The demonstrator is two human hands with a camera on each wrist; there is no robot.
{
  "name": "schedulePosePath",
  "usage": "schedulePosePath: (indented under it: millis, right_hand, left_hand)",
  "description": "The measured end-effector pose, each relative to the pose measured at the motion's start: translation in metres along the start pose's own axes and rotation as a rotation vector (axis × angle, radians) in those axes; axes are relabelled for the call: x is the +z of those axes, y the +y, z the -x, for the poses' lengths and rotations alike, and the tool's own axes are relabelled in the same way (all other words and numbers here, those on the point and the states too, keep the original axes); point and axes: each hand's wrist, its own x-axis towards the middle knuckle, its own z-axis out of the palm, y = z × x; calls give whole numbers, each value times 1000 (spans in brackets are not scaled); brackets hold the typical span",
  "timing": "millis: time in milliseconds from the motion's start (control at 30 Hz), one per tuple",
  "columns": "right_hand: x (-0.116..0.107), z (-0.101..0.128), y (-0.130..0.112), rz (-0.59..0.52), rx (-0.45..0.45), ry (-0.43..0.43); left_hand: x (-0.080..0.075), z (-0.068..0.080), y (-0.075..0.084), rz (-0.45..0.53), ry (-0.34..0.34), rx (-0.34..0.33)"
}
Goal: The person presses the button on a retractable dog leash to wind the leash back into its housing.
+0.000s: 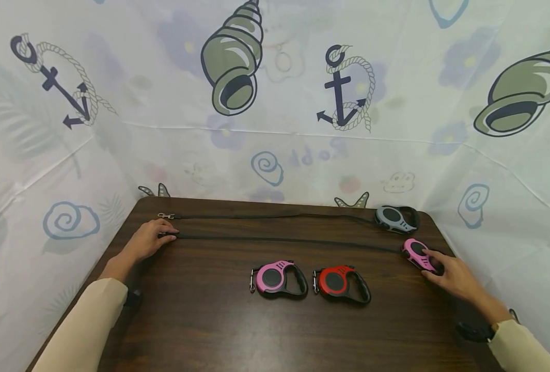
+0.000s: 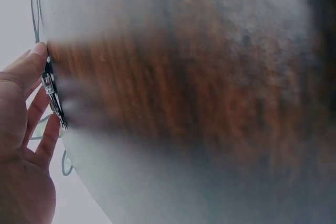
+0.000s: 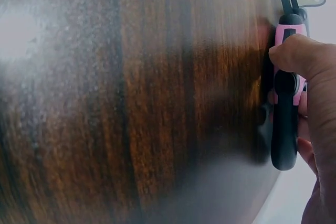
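At the table's left side, my left hand [image 1: 148,242] pinches the clip end of a black leash strap [image 1: 284,239]. The metal clip [image 2: 52,94] lies along the fingers in the left wrist view. That strap runs nearly straight across the table into a pink retractable leash [image 1: 415,252] at the right. My right hand [image 1: 456,275] grips this pink leash's casing, its thumb on one side and fingers on the other in the right wrist view. Behind it lies a grey retractable leash [image 1: 392,219], its strap also drawn out leftward to a metal clip [image 1: 165,216].
Mid-table lie a second pink retractable leash [image 1: 271,278] and a red one [image 1: 334,282], side by side, straps wound in and clips at their left. The dark wooden table [image 1: 219,330] meets a patterned cloth backdrop [image 1: 293,93] at the back and sides.
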Motion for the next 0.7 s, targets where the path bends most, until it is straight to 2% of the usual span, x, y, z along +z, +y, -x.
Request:
schedulePosePath:
  millis: [233,433,567,700]
  right_hand:
    - [-3,2,3,-28,-16,13]
    - [-6,6,6,-54,-12,6]
    - [-7,7,6,-105,46,-8]
    - [-10,7,4,-162,136,-9]
  left_hand:
    - [4,1,-5,24,62,49]
    - [1,4,-5,21,34,35]
    - [-1,6,-4,21,23,46]
    - [-3,7,-2,21,41,75]
